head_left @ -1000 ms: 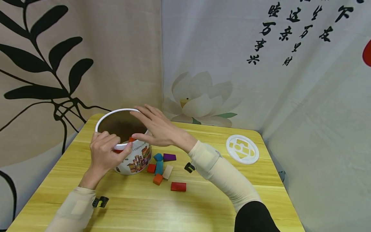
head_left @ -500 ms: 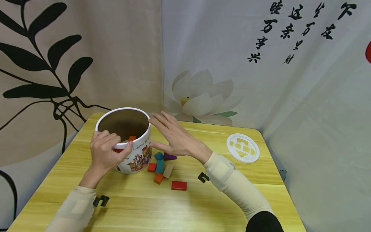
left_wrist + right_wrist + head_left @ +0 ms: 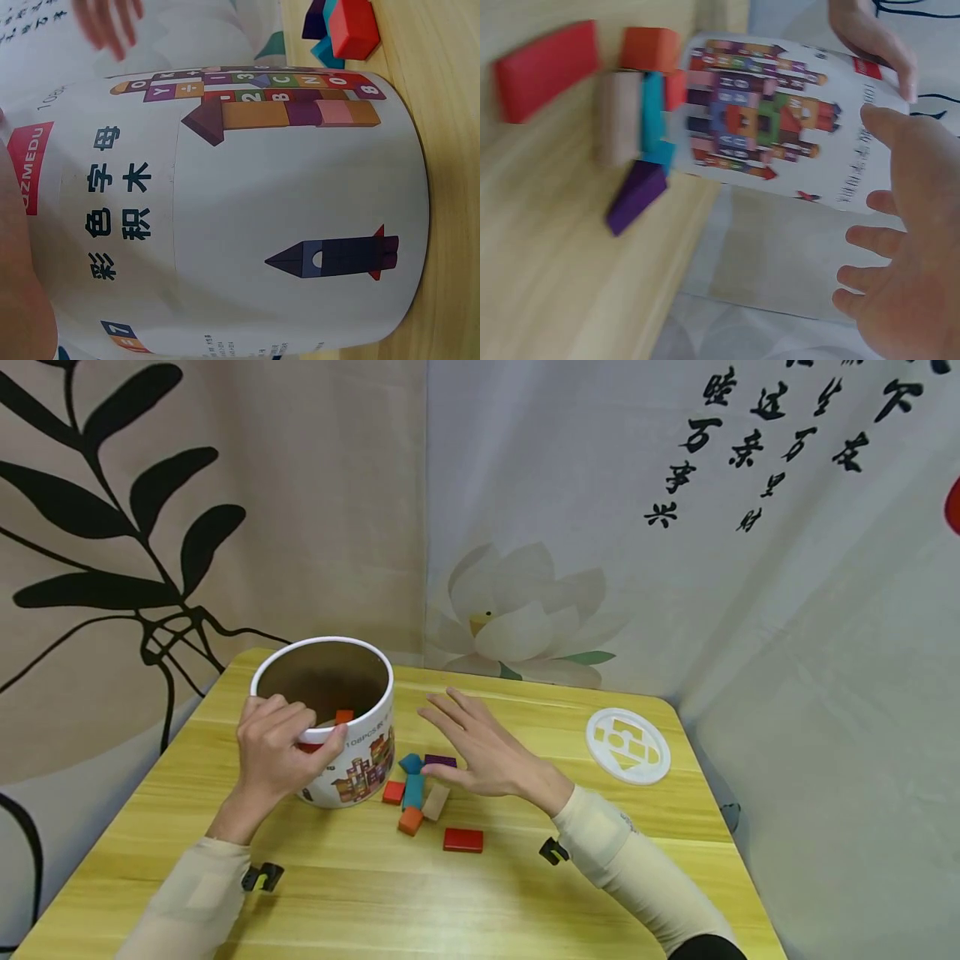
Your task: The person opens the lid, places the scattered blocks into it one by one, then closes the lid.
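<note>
White bucket near table's edge

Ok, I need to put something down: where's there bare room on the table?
The widest patch is the near part of the table, between the left sleeve, long red block and right sleeve. Another lies between the right hand and the white disc. Crowded: beside the bucket the left hand grips, where six blocks bunch.
</note>
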The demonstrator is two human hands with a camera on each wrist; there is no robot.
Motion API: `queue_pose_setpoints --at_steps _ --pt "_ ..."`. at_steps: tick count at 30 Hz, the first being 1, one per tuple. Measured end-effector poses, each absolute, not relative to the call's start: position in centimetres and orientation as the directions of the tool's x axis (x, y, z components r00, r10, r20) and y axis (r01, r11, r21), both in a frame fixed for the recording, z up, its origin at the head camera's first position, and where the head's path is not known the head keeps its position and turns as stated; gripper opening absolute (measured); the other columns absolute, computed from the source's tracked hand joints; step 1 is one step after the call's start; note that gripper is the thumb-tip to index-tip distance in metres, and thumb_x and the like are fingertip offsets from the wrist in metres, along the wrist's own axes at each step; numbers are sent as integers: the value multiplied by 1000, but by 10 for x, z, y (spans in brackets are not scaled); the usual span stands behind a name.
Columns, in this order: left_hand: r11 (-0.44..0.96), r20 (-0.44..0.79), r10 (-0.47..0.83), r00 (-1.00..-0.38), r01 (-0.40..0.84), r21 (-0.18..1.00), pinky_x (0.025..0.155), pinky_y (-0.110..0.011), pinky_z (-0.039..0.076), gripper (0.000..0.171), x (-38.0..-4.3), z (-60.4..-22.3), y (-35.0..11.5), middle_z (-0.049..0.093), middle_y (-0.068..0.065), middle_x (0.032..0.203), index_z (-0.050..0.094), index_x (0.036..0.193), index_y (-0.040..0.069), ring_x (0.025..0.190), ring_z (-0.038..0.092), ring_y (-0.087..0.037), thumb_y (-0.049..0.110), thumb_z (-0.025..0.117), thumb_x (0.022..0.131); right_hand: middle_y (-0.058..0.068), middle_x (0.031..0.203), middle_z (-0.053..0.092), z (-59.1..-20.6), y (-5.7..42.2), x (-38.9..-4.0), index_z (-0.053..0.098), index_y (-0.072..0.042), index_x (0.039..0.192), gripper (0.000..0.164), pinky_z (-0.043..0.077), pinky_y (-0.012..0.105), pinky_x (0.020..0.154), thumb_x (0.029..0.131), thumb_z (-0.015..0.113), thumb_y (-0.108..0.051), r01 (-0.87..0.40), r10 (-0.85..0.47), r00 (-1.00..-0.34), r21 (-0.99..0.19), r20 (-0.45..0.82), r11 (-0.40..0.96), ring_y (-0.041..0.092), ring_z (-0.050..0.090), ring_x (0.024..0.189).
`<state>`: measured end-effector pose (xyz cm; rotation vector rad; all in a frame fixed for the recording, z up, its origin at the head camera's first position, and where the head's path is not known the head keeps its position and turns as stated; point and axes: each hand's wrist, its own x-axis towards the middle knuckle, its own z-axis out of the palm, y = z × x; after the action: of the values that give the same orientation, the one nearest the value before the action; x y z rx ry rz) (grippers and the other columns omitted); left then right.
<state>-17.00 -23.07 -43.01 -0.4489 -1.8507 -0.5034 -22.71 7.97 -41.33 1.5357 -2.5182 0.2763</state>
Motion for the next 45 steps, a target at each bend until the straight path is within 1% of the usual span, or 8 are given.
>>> queue_pose_setpoints --at_steps 12,16,20,24,28,35,39,45 --pt "841 943 69 -324 527 120 57 -48 28 53 -169 -428 -231 39 -1 44 39 49 13 48 35 -23 48 60 83 11 167 24 -455 115 -199 34 -12 161 84 22 55 120 97 53 -64 -881 -871 -473 -79 135 466 31 6 153" --pt "842 939 71 -335 525 124 58 -47 28 54 -169 -429 -231 39 -2 44 39 49 12 48 35 -24 48 60 83 13 165 30 -465 121 -188 38 -12 160 83 24 54 119 98 51 -65 -888 -882 -460 -57 102 457 32 12 152" --pt "841 941 67 -331 526 125 58 -48 28 53 -168 -429 -231 39 -2 44 39 49 12 48 35 -23 47 60 83 14 161 37 -473 124 -178 47 -11 154 78 27 52 118 97 52 -64 -900 -897 -435 -25 81 435 34 22 150" --pt "841 947 60 -317 528 123 57 -48 28 53 -168 -429 -231 38 -1 43 38 48 12 48 34 -23 46 61 81 14 155 46 -481 125 -172 53 -10 148 77 33 51 115 96 54 -66 -913 -910 -407 6 80 409 35 35 144" --pt "841 947 58 -316 526 124 57 -48 29 52 -168 -429 -231 39 -1 43 38 48 12 48 34 -23 45 62 81 13 148 53 -489 127 -168 57 -9 144 76 37 47 113 93 58 -65 -922 -920 -384 30 81 387 31 43 137" --pt "844 942 65 -330 521 125 57 -48 28 53 -169 -432 -232 40 -2 44 39 49 12 48 34 -23 48 60 82 6 130 63 -501 125 -166 67 -11 132 61 42 40 108 90 69 -56 -929 -927 -368 21 71 370 21 53 121" --pt "846 939 68 -337 518 125 58 -48 29 54 -170 -433 -232 40 -2 44 40 49 12 49 35 -23 49 60 83 1 119 64 -507 125 -166 70 -14 125 51 47 35 99 90 71 -52 -930 -929 -365 15 64 367 16 55 110" --pt "843 938 67 -340 522 129 59 -48 29 54 -170 -432 -232 41 -3 44 41 49 12 49 36 -24 49 60 83 -1 111 63 -510 125 -166 71 -15 124 43 51 30 86 92 73 -43 -932 -930 -362 6 62 363 11 55 97"
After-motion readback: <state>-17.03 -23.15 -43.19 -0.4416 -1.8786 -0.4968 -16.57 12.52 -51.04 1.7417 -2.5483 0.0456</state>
